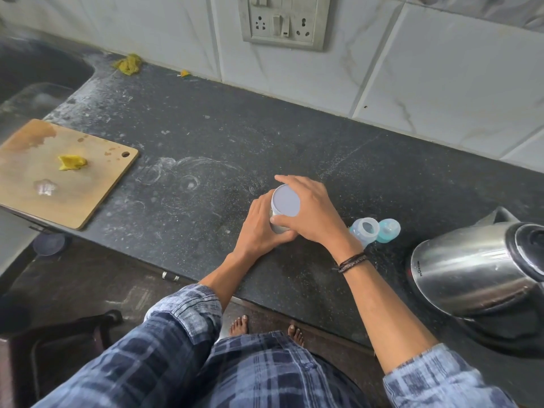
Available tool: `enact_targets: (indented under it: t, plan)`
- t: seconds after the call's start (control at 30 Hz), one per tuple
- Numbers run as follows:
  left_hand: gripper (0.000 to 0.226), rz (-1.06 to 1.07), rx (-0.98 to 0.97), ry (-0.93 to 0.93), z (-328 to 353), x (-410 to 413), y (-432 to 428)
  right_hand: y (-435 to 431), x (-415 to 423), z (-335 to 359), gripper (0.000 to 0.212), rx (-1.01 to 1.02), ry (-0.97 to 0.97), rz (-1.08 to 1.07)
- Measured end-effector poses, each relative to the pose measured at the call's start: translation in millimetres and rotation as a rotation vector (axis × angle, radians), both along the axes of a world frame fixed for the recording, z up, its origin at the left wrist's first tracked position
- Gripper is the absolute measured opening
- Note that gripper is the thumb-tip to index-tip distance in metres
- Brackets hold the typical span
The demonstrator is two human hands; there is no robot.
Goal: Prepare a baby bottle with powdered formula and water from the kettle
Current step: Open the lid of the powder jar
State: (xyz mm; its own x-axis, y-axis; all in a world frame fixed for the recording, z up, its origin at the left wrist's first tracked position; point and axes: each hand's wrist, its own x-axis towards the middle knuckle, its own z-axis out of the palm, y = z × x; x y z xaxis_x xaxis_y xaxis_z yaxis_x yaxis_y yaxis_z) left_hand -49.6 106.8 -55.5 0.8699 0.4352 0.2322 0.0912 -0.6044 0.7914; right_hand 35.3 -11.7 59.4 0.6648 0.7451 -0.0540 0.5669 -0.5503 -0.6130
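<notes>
A formula tin with a pale grey-lilac lid stands on the black countertop. My left hand wraps round the tin's body from the left. My right hand curls over the lid's rim from the right, thumb on the near side. Just right of my right wrist stands the open clear-blue baby bottle, and its teal nipple cap sits beside it. The steel kettle stands at the right edge, lid closed.
A wooden cutting board with a yellow scrap and a small clear object lies at the left. A yellow cloth rests near the sink. A wall socket panel is above. A dark chair stands on the floor, lower left.
</notes>
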Motion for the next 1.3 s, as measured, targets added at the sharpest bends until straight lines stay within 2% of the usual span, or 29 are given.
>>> enact_targets:
  t: [0.07, 0.23, 0.33, 0.53, 0.6, 0.83, 1.03, 1.3]
  plan:
    - [0.092, 0.005, -0.011, -0.003, 0.3, 0.0, -0.3, -0.7, 0.8, -1.1, 0.080, 0.000, -0.006, 0.002]
    - [0.093, 0.015, -0.010, -0.011, 0.6, -0.1, 0.1, 1.4, 1.7, 0.3, 0.087, 0.009, -0.004, -0.013]
    - [0.094, 0.012, -0.025, 0.004, -0.2, -0.3, -0.6, 2.4, -0.1, -0.4, 0.078, -0.003, 0.015, -0.018]
    - [0.095, -0.002, -0.004, 0.001, 0.3, 0.9, 0.5, 4.0, 0.2, 2.3, 0.088, -0.023, 0.011, -0.015]
    - [0.095, 0.000, -0.007, 0.008, -0.5, 1.1, 0.0, 4.1, 0.1, -0.3, 0.083, -0.042, 0.013, -0.020]
    - [0.096, 0.017, -0.026, 0.007, -0.9, 1.5, 0.6, 4.1, 4.7, 3.7, 0.079, 0.035, 0.070, -0.062]
    - [0.100, 0.006, -0.029, 0.026, 0.1, 0.9, 1.3, -4.5, 13.8, 15.2, 0.073, 0.149, 0.127, -0.106]
    - [0.093, -0.012, 0.014, 0.009, 3.4, 3.2, 3.3, -42.9, 6.4, 17.7, 0.067, 0.528, 0.355, -0.329]
